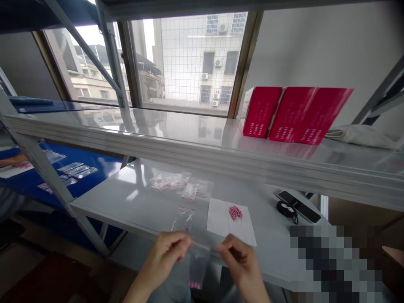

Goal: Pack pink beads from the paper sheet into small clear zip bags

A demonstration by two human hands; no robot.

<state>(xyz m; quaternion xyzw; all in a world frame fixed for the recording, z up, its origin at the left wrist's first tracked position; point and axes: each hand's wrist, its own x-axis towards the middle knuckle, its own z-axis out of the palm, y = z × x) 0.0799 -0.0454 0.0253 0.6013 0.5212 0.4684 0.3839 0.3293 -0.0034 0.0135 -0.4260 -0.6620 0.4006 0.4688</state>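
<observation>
A small clear zip bag [199, 261] hangs between my hands, with a few pink pieces [194, 285] at its bottom. My left hand [168, 254] is closed in a pinch at the bag's upper left corner. Just right of the bag, my right hand [241, 263] is also pinched, its fingertips seemingly a little apart from the bag's edge; whether they hold anything is hidden. Beyond the hands, a white paper sheet [221, 225] carries a pile of pink pill-like pieces [235, 213]. Another clear zip bag [183, 218] lies flat near my left hand.
More clear bags [170, 181] lie at the table's back. A phone [299, 206] and a black round coil [285, 208] sit on the right. Red boxes [296, 115] stand on the shelf above. Leftward, another person's hand [14, 160] is over a blue table [104, 162].
</observation>
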